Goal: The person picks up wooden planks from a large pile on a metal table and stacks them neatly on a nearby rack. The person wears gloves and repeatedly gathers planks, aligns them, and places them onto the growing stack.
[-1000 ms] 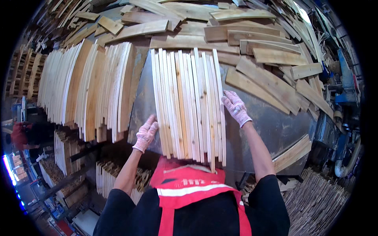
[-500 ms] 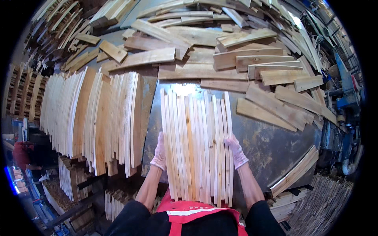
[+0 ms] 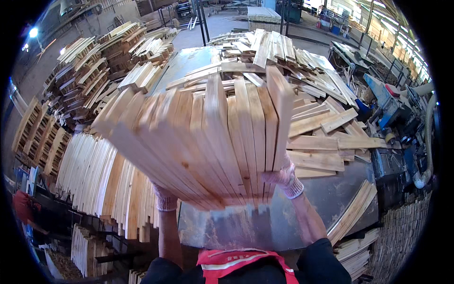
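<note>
A thick bundle of pale wooden boards (image 3: 213, 156) hangs between my hands above the metal table (image 3: 227, 227). The boards stand side by side, tilted, with uneven ends. My right hand (image 3: 282, 179), in a pale knitted glove, presses on the bundle's right side, its thumb on the near faces. My left hand (image 3: 164, 195), gloved the same way, is at the lower left of the bundle, its fingers mostly hidden by the wood. Just left and below is a long row of upright boards (image 3: 101, 175), partly covered by the bundle.
Loose boards (image 3: 314, 158) lie piled across the far and right parts of the table. Stacked wood (image 3: 90, 75) stands at far left. A blue machine (image 3: 385, 97) with a hose is at right. A person in red (image 3: 26, 208) is at the left edge.
My hands have lifted the bundle off the table and tilted it, its far end swinging up and left. The view has risen, so more of the workshop shows.
</note>
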The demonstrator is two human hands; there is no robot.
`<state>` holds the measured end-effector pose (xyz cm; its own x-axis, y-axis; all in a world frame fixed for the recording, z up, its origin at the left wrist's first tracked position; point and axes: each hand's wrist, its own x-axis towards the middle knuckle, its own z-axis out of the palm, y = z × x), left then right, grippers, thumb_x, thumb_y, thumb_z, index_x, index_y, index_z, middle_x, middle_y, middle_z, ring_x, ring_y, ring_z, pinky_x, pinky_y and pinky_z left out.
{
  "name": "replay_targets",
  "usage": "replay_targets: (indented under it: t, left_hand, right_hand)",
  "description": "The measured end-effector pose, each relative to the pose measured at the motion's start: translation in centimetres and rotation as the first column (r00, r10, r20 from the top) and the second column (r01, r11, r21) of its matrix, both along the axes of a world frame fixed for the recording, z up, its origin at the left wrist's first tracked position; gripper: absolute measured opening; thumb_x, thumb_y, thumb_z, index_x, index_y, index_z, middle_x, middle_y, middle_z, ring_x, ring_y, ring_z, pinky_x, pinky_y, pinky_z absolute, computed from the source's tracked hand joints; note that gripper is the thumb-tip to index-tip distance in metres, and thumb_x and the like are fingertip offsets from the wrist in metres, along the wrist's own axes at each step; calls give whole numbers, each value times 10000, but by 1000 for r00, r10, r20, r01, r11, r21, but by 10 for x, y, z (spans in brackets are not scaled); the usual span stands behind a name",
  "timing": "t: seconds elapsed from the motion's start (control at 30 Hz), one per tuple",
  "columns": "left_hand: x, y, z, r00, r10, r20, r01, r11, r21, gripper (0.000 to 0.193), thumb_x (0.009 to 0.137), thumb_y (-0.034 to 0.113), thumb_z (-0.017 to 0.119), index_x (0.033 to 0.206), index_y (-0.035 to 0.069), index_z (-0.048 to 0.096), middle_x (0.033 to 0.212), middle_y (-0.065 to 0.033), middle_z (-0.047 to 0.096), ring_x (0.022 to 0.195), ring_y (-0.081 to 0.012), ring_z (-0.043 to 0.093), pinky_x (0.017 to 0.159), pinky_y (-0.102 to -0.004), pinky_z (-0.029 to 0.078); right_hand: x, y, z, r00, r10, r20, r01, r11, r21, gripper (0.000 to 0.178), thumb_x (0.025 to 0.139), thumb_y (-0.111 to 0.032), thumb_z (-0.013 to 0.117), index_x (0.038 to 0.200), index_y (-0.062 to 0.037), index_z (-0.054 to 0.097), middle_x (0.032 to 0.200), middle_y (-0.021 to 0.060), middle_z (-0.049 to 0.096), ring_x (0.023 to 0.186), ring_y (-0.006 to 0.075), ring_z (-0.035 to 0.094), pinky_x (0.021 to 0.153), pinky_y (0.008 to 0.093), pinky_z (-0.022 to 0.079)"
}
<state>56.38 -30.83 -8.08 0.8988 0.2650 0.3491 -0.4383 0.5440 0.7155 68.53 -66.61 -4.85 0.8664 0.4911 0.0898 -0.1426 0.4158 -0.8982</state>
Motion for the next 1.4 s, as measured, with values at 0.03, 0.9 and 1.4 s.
replay_targets:
  t: [0.03,0.9,1.4]
  left_hand:
    - [-17,-14,-5,999,-12,-34,10,998,-57,803,1022,655,445,1529,33,396,1459,-203,532,1284,-330,565,1081,-458,487]
    - [-133,-128,-219,562,-46,-826,41,999,-27,444,1043,294,514,1440,96,522,1359,-83,613,1239,-193,605,1050,-422,509]
    - [-145,-133,-249,472,427,-771,-252,904,346,366,1079,270,551,1379,61,581,1091,-57,696,875,-119,662,759,-266,551]
  right_hand:
    - [-4,-9,-10,999,47,-11,-47,998,-44,1177,641,-434,965,1553,-77,311,1501,66,455,1321,198,507,1122,378,453]
    - [-182,-186,-285,974,192,118,29,409,-912,474,1043,-262,590,1479,-86,524,1185,171,716,1061,365,674,963,371,536]
    - [-165,-134,-277,932,-269,243,357,558,-749,530,1016,-395,625,1367,2,635,1442,176,577,1293,306,575,1121,385,443]
